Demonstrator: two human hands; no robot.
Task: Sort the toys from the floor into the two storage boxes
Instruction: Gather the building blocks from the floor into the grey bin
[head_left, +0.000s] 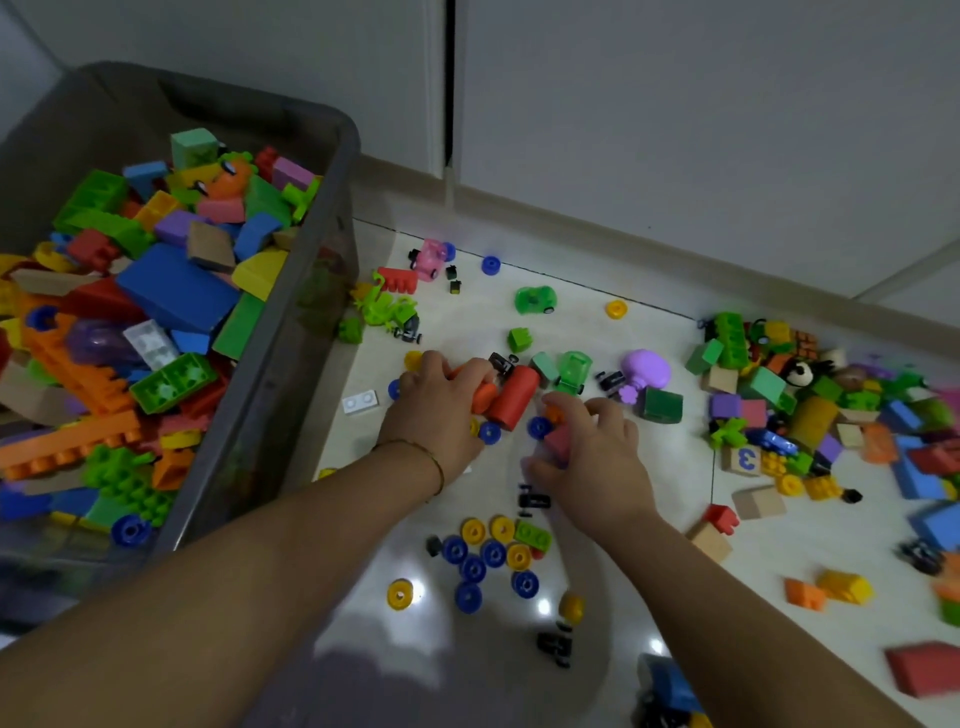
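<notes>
A grey storage box (311, 291) at the left is heaped with coloured blocks. Loose toys lie on the pale floor (675, 551). My left hand (436, 410) curls its fingers round an orange piece (480, 397), right beside a red cylinder block (514, 397). My right hand (592, 452) grips a pink block (558, 441) and touches a small orange piece. Blue wheels (489, 432) lie between the two hands. Only one box is in view.
A pile of blocks (810, 410) covers the floor at the right. Several blue and yellow wheels (491, 553) lie near my forearms. Green toy cars (535, 300), a purple toy (645, 369) and a dark green block (661, 405) lie beyond the hands. White cabinet doors (675, 130) stand behind.
</notes>
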